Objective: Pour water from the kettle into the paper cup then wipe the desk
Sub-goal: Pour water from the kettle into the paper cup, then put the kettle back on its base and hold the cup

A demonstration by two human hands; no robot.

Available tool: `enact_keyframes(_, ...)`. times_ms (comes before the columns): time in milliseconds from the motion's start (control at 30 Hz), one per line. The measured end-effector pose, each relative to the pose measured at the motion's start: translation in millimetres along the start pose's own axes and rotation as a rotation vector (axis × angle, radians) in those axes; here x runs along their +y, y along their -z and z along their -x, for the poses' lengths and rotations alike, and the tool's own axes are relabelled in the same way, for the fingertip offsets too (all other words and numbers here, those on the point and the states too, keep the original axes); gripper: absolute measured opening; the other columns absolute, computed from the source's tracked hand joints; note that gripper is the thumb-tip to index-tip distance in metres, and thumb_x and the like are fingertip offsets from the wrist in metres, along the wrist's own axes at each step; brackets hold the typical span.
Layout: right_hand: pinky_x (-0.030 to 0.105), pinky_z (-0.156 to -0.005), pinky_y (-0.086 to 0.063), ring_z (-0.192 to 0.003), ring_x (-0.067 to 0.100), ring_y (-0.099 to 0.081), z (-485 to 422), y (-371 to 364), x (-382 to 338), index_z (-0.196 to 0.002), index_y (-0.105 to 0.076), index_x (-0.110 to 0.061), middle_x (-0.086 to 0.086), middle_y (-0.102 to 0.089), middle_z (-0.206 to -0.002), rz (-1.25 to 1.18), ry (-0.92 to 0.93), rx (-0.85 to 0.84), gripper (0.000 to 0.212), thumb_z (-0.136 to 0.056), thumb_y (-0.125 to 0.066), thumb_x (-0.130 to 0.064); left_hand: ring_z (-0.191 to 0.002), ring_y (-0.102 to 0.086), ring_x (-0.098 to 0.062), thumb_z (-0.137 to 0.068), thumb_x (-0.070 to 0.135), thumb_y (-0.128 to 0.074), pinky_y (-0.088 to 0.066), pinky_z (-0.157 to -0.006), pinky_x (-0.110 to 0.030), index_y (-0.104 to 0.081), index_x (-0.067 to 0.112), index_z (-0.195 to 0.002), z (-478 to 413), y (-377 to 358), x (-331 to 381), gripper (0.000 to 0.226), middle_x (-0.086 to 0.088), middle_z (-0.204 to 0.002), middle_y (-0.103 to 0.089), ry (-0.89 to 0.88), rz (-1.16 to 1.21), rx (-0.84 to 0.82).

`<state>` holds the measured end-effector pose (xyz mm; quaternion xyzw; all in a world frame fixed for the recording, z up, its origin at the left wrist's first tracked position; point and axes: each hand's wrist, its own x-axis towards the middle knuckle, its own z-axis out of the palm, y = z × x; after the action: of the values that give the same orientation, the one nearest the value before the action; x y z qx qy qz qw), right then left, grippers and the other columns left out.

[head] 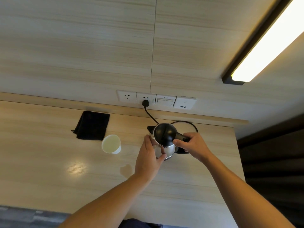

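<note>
Both hands are on the electric kettle (164, 139), which sits on its base on the wooden desk (41, 162). From left to right: the folded black cloth (92, 125) lies well to the left of the fingers, up by the wall; the paper cup (111, 143) stands just below its corner, left of the left hand (148, 160), upright and looking already filled with pale liquid. That hand cups the steel body, fingers (147, 141) spread against the metal. The right hand (192, 146) is wrapped round the black handle, thumb toward the lid.

Judging by the filled cup, the kettle is likely being seated back. Lower it straight so it settles on the base, and let go of the hot steel first.

A small puddle (125, 169) sits just left of the left wrist, awaiting the cloth. Beyond the fingertips, the power cord (149, 115) runs up to the wall socket (145, 97), and could snag a wiping sweep.
</note>
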<state>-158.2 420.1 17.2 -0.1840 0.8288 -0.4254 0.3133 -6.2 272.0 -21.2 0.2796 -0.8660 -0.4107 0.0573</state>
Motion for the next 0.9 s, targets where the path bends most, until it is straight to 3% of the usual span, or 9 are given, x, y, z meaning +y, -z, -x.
enact_keyframes(67,0.015,-0.052,-0.043,-0.047,0.004,-0.053,-1,2,1,-0.066,-0.065,-0.014,-0.009,-0.055,-0.050,0.008,0.009,-0.015,0.030,-0.087,-0.083,-0.025,-0.121,-0.064,-0.011,-0.079,0.036,-0.090,-0.057,-0.093,-0.022,-0.041,0.019,-0.143,1,-1,1,0.082,0.003,-0.131,-0.066,0.008,0.002,0.007)
enact_keyframes(167,0.022,-0.056,-0.047,-0.051,0.006,-0.056,0,6,-1,-0.070,-0.067,-0.011,-0.005,-0.058,-0.055,0.046,-0.001,-0.043,0.030,-0.087,-0.083,-0.032,-0.123,-0.064,-0.013,-0.080,0.034,-0.090,-0.051,-0.092,-0.017,-0.042,0.020,-0.143,0,2,-2,0.080,0.004,-0.133,-0.065,0.014,0.003,-0.017)
enact_keyframes(233,0.027,-0.061,-0.049,-0.058,0.009,-0.059,3,8,-3,-0.079,-0.067,-0.011,-0.002,-0.061,-0.064,0.107,-0.021,-0.054,0.035,-0.085,-0.082,-0.042,-0.136,-0.058,-0.020,-0.083,0.037,-0.087,-0.048,-0.101,-0.020,-0.037,0.014,-0.152,1,10,-10,0.088,-0.002,-0.147,-0.059,0.010,-0.029,-0.051)
enact_keyframes(367,0.031,-0.077,-0.050,-0.090,0.015,-0.059,15,11,-12,-0.107,-0.062,-0.019,-0.004,-0.064,-0.101,0.368,0.054,0.089,0.064,-0.073,-0.069,-0.073,-0.158,-0.030,-0.025,-0.090,0.041,-0.080,-0.020,-0.122,-0.025,-0.016,0.007,-0.165,11,49,-33,0.105,-0.012,-0.171,-0.030,-0.028,-0.117,-0.066)
enact_keyframes(433,0.035,-0.090,-0.048,-0.106,0.015,-0.053,21,7,-24,-0.122,-0.061,-0.017,-0.003,-0.060,-0.116,0.451,0.142,0.221,0.070,-0.076,-0.073,-0.067,-0.158,-0.030,-0.024,-0.088,0.042,-0.081,-0.021,-0.123,-0.031,-0.016,0.010,-0.165,16,75,-47,0.105,-0.010,-0.171,-0.030,-0.033,-0.171,-0.035)
enact_keyframes(533,0.036,-0.092,-0.051,-0.107,0.016,-0.054,30,-16,-55,-0.122,-0.061,-0.014,-0.001,-0.061,-0.116,0.502,0.330,0.306,0.060,-0.078,-0.075,-0.053,-0.153,-0.040,-0.030,-0.082,0.042,-0.087,-0.037,-0.122,-0.042,-0.022,0.011,-0.164,18,115,-72,0.109,-0.011,-0.167,-0.038,-0.026,-0.228,0.008)
enact_keyframes(733,0.029,-0.092,-0.055,-0.109,0.012,-0.060,35,-100,-107,-0.135,-0.057,-0.016,-0.003,-0.058,-0.127,0.523,0.447,0.020,0.058,-0.088,-0.073,-0.046,-0.152,-0.039,-0.028,-0.076,0.036,-0.093,-0.029,-0.119,-0.030,-0.025,0.010,-0.163,2,177,-112,0.113,-0.009,-0.167,-0.036,-0.047,-0.278,-0.112)
enact_keyframes(800,0.034,-0.090,-0.056,-0.112,0.015,-0.061,21,-132,-105,-0.142,-0.051,-0.015,-0.001,-0.054,-0.134,0.545,0.380,-0.056,0.066,-0.088,-0.075,-0.046,-0.157,-0.031,-0.024,-0.079,0.040,-0.091,-0.026,-0.124,-0.032,-0.017,0.013,-0.166,-7,187,-123,0.117,-0.005,-0.172,-0.026,-0.052,-0.277,-0.180)
enact_keyframes(900,0.037,-0.100,-0.052,-0.129,0.020,-0.054,-4,-172,-94,-0.154,-0.036,-0.015,0.002,-0.044,-0.149,0.582,0.203,-0.152,0.086,-0.086,-0.078,-0.048,-0.155,-0.033,-0.022,-0.081,0.037,-0.089,-0.026,-0.119,-0.027,-0.019,0.015,-0.165,-24,194,-133,0.111,-0.002,-0.171,-0.027,-0.050,-0.262,-0.285)
